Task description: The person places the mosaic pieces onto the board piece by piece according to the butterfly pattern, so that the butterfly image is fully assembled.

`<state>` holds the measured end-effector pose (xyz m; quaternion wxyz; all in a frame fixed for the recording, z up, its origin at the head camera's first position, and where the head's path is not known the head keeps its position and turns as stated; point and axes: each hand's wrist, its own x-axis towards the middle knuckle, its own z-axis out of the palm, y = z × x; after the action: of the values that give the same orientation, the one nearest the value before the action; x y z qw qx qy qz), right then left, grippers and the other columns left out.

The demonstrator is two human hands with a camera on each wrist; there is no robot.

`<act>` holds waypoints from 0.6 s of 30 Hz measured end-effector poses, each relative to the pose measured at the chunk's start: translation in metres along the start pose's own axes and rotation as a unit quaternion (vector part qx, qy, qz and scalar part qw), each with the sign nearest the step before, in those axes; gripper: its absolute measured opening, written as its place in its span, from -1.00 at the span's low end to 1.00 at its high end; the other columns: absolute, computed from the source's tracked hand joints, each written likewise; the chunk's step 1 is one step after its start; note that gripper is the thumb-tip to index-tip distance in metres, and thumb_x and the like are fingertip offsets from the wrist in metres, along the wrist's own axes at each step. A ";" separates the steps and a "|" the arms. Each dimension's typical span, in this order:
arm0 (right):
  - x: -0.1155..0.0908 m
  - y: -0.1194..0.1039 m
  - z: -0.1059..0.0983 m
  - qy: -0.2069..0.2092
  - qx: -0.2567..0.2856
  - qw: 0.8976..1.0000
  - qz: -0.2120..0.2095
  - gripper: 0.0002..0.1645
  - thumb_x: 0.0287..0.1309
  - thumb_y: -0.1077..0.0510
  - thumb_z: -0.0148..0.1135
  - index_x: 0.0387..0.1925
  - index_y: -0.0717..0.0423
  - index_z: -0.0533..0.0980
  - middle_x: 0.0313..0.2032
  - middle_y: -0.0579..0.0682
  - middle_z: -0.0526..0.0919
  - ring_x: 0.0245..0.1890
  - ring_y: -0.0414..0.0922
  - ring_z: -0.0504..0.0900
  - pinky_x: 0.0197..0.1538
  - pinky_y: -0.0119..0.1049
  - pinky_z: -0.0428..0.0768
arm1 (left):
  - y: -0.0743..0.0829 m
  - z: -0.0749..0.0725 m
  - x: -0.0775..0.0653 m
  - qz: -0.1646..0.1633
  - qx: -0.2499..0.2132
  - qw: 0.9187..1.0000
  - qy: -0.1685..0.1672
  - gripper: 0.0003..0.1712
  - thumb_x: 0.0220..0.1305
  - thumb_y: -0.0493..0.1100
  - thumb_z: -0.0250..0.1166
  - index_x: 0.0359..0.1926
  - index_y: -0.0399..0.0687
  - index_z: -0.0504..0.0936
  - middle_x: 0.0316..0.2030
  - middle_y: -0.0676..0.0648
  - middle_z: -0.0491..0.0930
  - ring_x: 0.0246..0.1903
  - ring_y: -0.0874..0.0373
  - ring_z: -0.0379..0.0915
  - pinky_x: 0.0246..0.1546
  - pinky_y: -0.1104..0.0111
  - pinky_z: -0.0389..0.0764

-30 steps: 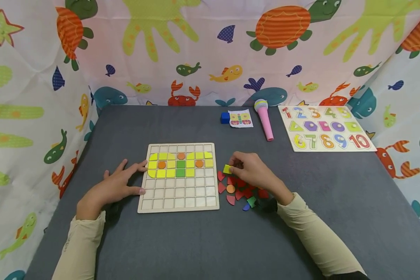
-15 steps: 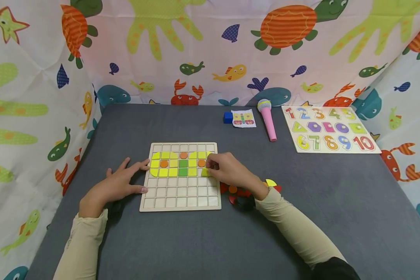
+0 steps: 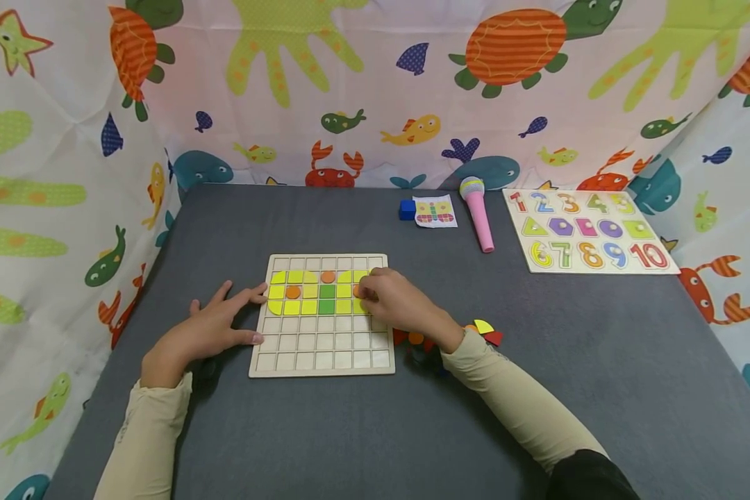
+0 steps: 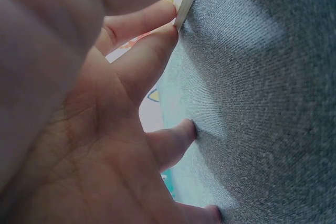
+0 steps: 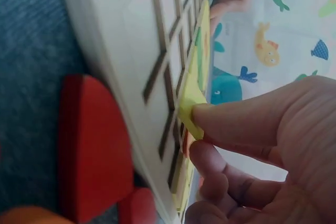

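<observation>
Right hand (image 3: 395,300) nearer: fingers pinching thin yellow tile (image 5: 190,107), tilted, over right side of pale wooden grid board (image 3: 321,342); contact unclear. Left hand (image 3: 203,332), fingers extended, touches board's left edge.

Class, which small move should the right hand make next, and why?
It should probably press the yellow tile flat into the board: the right hand pinches the tile, apparently tilted, at the board's surface, while the left hand touches the board's edge.
</observation>
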<state>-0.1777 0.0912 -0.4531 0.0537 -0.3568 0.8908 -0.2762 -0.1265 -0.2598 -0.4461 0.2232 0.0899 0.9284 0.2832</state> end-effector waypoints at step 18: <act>-0.032 0.017 -0.027 0.007 0.053 0.998 0.020 -0.95 0.40 0.31 0.35 -0.19 0.17 0.71 -0.36 -0.10 0.64 -0.42 -0.15 0.51 -0.29 -0.25 0.56 | 0.000 0.001 0.001 -0.006 0.007 1.000 -0.001 0.05 0.26 0.10 0.59 0.63 0.05 0.26 0.67 -0.34 -0.03 0.61 -0.49 -0.57 0.27 -0.63 -0.53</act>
<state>-0.1725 0.1342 -0.4431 0.0721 -0.3336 0.8823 -0.3241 -0.1273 -0.2592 -0.4472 0.2256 0.0859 0.9306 0.2752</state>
